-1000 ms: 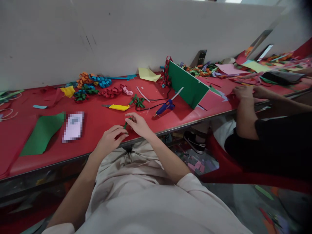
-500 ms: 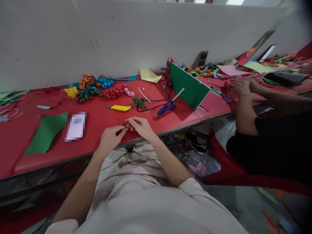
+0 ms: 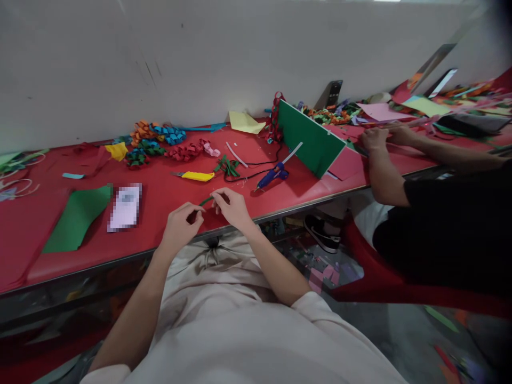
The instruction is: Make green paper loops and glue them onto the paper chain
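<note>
A narrow green paper strip (image 3: 206,201) stretches between my two hands, just above the table's front edge. My left hand (image 3: 182,223) pinches its left end between thumb and fingers. At the other end, my right hand (image 3: 231,207) grips it with closed fingertips. Beyond my hands lie a yellow utility knife (image 3: 198,176), a small bundle of green paper strips (image 3: 227,166) and a blue glue gun (image 3: 272,176) with a white glue stick in its back.
A green board (image 3: 308,138) stands tilted to the right. Curled paper chains (image 3: 186,151) lie along the wall. Green paper (image 3: 78,218) and a blurred-out phone-like item (image 3: 125,208) are at left. A co-worker's hands (image 3: 376,140) work at the right, beside a red chair (image 3: 360,256).
My hands have moved slightly apart, and more of the green strip shows between them. The co-worker's hands have shifted left.
</note>
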A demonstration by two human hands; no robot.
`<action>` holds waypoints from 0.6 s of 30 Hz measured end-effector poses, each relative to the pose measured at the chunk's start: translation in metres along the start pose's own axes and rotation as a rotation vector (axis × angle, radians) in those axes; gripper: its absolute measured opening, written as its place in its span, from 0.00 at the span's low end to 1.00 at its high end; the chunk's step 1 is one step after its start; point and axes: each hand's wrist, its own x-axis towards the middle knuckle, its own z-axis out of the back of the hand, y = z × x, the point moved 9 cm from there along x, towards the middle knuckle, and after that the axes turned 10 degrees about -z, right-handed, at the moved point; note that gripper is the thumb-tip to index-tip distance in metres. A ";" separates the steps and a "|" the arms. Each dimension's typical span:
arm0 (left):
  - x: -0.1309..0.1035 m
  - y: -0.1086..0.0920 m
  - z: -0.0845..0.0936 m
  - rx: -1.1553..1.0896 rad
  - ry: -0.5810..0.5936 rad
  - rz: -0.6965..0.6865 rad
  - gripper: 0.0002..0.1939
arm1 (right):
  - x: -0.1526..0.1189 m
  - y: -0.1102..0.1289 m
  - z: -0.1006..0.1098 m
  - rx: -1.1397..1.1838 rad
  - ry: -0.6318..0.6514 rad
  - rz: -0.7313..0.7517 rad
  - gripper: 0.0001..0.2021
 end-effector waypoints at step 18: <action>-0.007 -0.026 -0.013 0.041 0.213 -0.218 0.13 | 0.011 0.002 -0.004 0.387 -0.013 -0.214 0.20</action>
